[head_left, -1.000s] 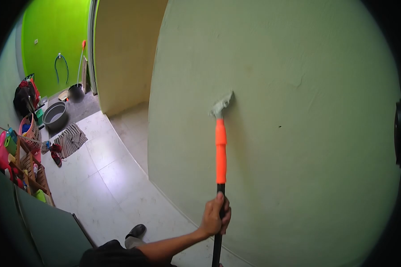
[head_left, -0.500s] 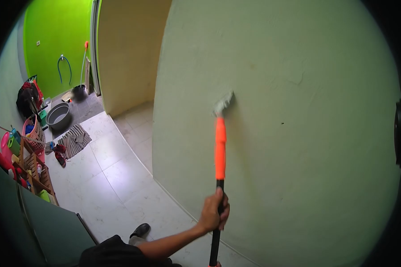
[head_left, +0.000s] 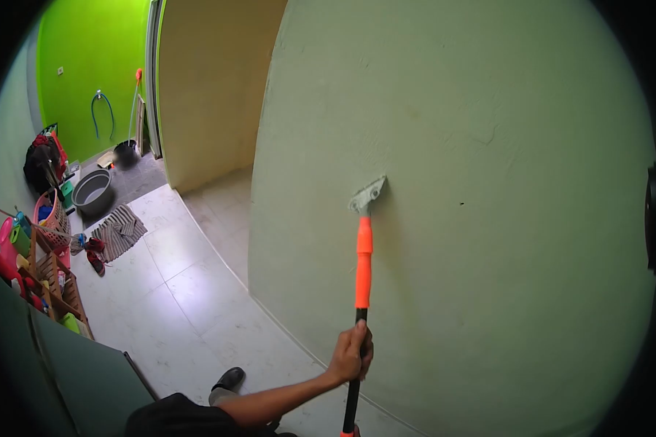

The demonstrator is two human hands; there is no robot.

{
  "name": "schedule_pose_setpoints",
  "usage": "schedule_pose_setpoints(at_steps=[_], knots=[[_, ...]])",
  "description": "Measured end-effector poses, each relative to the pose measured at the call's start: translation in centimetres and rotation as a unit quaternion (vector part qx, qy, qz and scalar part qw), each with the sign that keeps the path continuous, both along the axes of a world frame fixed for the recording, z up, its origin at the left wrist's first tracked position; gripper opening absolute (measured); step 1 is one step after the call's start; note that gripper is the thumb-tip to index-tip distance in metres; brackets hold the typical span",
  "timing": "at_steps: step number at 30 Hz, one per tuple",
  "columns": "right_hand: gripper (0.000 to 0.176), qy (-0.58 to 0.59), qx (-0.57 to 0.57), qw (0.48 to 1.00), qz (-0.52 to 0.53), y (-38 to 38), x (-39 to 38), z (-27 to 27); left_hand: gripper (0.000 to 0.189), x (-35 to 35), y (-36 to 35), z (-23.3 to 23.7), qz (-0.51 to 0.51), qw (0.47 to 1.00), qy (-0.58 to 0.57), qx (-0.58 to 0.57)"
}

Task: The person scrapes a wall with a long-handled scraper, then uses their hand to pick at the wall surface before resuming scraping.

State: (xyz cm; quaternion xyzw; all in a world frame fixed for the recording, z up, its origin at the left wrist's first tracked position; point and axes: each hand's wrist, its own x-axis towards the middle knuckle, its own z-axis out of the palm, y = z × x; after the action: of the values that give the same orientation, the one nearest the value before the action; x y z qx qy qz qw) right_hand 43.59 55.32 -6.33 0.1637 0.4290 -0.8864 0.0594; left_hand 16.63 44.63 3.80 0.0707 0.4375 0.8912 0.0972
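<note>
Black-and-orange scraper pole (head_left: 362, 269) sits clenched in the left hand's (head_left: 351, 355) grip, arm outstretched, blade (head_left: 366, 195) against the pale-green wall (head_left: 488, 218).

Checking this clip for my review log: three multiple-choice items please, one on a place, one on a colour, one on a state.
1. Where is the scraper blade? A on the floor; B against the pale green wall; C in the grey basin.
2. What colour is the handle's upper sleeve? A orange; B blue; C white.
3. How is the left hand set? A open, off the handle; B pinching the blade; C grip shut round the black shaft.
Answers: B, blade meets wall; A, sleeve is orange; C, fingers wrap the shaft.
</note>
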Motion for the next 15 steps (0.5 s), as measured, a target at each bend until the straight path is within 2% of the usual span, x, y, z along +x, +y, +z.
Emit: schedule_pose_setpoints(at_steps=[1,2,4,6,7,10,13,15], knots=[[0.018,-0.006,0.052,0.999,-0.013,-0.5,-1.2,1.3,0.061,-0.8,-0.1,0.5,0.019,1.0,0.005,-0.01],[0.037,0.063,0.076,0.995,0.01,-0.5,-2.2,-0.3,0.062,-2.4,-1.1,0.8,0.038,0.999,0.008,-0.016],[0.049,0.071,0.076,0.994,0.012,-2.9,-3.7,1.3,0.06,-4.3,-3.7,4.2,0.033,0.999,-0.005,0.013],[0.06,0.083,0.1,0.992,0.001,-4.2,-4.7,2.5,0.057,-4.8,-4.8,4.5,0.014,1.0,0.014,0.004],[0.058,0.084,0.115,0.99,-0.006,-4.4,-4.7,3.7,0.055,-4.7,-5.2,4.7,0.005,1.0,0.018,-0.007],[0.053,0.095,0.148,0.984,-0.014,-3.5,-3.8,7.2,0.05,-5.9,-4.2,5.5,0.119,0.989,0.076,-0.042],[0.053,0.089,0.245,0.965,-0.025,-2.6,-2.8,11.2,0.047,-5.8,-3.2,8.5,0.073,0.996,0.014,0.043],[0.053,0.073,0.3,0.951,-0.014,-1.2,-1.7,13.8,0.052,-5.1,-2.2,8.9,0.062,0.996,0.022,0.066]])
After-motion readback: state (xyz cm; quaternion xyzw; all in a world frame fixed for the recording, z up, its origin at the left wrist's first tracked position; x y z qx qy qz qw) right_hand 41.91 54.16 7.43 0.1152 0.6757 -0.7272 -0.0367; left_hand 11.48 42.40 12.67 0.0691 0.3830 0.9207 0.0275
